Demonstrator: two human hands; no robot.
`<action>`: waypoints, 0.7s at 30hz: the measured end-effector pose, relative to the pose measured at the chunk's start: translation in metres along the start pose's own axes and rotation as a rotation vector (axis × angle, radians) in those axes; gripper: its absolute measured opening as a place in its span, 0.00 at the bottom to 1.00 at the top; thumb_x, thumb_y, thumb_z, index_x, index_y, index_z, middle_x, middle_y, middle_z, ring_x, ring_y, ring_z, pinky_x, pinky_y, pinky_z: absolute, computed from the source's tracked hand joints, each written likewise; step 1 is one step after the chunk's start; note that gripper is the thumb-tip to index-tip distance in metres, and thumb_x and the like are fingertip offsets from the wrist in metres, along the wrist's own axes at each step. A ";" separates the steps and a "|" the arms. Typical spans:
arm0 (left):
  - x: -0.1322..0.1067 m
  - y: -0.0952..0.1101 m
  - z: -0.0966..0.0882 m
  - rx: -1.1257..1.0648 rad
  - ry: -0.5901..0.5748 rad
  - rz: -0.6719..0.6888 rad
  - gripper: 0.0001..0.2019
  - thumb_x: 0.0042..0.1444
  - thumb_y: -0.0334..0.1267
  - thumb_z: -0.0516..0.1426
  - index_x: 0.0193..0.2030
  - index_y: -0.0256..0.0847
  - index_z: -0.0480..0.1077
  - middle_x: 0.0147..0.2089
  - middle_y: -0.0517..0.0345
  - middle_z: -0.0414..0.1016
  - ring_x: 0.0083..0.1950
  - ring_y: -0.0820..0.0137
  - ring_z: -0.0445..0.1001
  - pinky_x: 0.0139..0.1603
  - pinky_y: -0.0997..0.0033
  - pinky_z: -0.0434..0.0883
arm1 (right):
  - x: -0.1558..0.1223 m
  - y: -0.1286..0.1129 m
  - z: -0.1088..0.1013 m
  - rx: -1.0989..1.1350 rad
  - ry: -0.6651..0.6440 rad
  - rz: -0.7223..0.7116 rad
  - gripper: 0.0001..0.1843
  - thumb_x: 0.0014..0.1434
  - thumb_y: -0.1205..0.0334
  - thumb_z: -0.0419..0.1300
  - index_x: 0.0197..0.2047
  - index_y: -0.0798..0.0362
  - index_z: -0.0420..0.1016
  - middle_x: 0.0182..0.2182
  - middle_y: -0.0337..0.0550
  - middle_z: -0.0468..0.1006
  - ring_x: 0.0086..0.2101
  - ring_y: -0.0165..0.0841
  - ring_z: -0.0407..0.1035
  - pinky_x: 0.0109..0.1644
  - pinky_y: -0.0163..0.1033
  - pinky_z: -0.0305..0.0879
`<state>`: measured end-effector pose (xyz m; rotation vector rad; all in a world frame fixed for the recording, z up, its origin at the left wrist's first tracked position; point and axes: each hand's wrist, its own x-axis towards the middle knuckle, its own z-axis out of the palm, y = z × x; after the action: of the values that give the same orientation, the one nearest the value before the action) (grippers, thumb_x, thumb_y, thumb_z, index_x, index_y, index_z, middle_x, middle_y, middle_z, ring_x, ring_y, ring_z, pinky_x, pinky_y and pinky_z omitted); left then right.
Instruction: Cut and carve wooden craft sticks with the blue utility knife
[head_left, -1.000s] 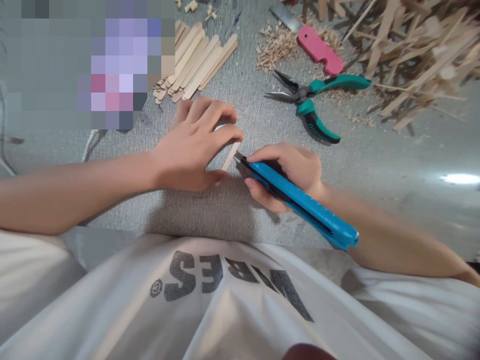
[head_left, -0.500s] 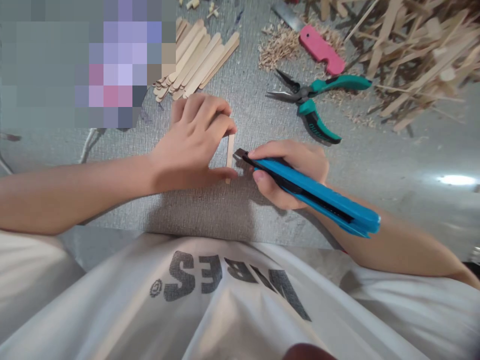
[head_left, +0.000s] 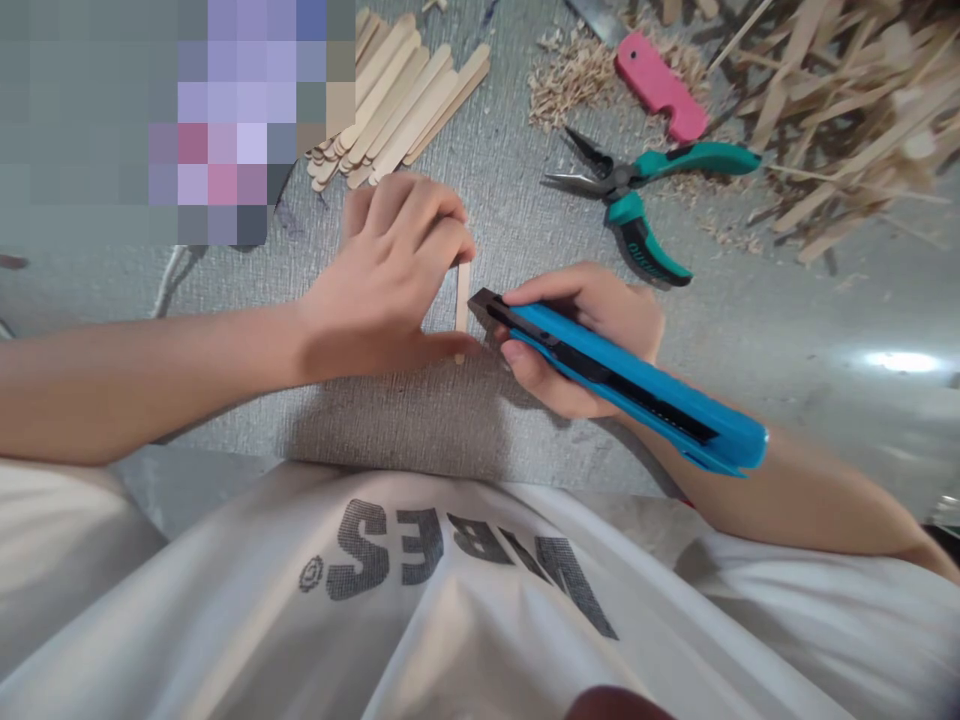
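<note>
A narrow wooden craft stick (head_left: 463,298) stands roughly upright in the picture, between the thumb and fingers of my left hand (head_left: 390,280). Its upper end is hidden under the fingers. My right hand (head_left: 592,335) is closed around a blue utility knife (head_left: 645,385), which slants down to the right. The knife's dark blade (head_left: 484,303) points at the stick's right side, close to its middle; whether it touches I cannot tell.
Beyond my left hand lies a pile of craft sticks (head_left: 409,105). Green-handled pliers (head_left: 619,182) lie open past my right hand. Behind them are a pink-handled blade (head_left: 660,85), wood shavings (head_left: 574,80) and a heap of split sticks (head_left: 847,120). A pixelated patch covers the upper left.
The view has shifted slightly, moving the tools and piles a little right and up. The knife is turned a bit, with more of its blade showing. Both hands keep their holds.
</note>
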<state>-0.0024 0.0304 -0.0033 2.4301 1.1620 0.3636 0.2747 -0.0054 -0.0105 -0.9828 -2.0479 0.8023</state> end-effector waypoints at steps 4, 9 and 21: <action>-0.001 0.001 0.004 0.048 0.019 0.022 0.30 0.67 0.56 0.73 0.68 0.46 0.74 0.79 0.36 0.73 0.82 0.31 0.67 0.79 0.23 0.64 | 0.001 -0.002 0.001 -0.031 -0.016 0.035 0.13 0.74 0.53 0.72 0.59 0.39 0.80 0.34 0.34 0.91 0.29 0.38 0.86 0.33 0.45 0.82; -0.001 0.000 0.012 0.176 0.081 0.040 0.34 0.66 0.67 0.72 0.67 0.46 0.73 0.77 0.36 0.75 0.79 0.34 0.69 0.75 0.26 0.69 | 0.008 -0.004 0.005 0.002 0.014 0.041 0.11 0.73 0.55 0.72 0.56 0.40 0.80 0.33 0.31 0.88 0.27 0.34 0.82 0.31 0.41 0.77; -0.018 0.025 -0.006 0.297 -0.001 0.138 0.20 0.80 0.52 0.59 0.62 0.37 0.81 0.69 0.35 0.85 0.68 0.38 0.86 0.74 0.27 0.79 | 0.003 0.000 0.006 -0.016 0.046 0.005 0.10 0.72 0.57 0.70 0.55 0.41 0.80 0.27 0.28 0.85 0.22 0.31 0.78 0.28 0.36 0.71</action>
<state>0.0012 0.0029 0.0128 2.7761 1.1184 0.2439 0.2683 -0.0040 -0.0133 -1.0059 -2.0166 0.7604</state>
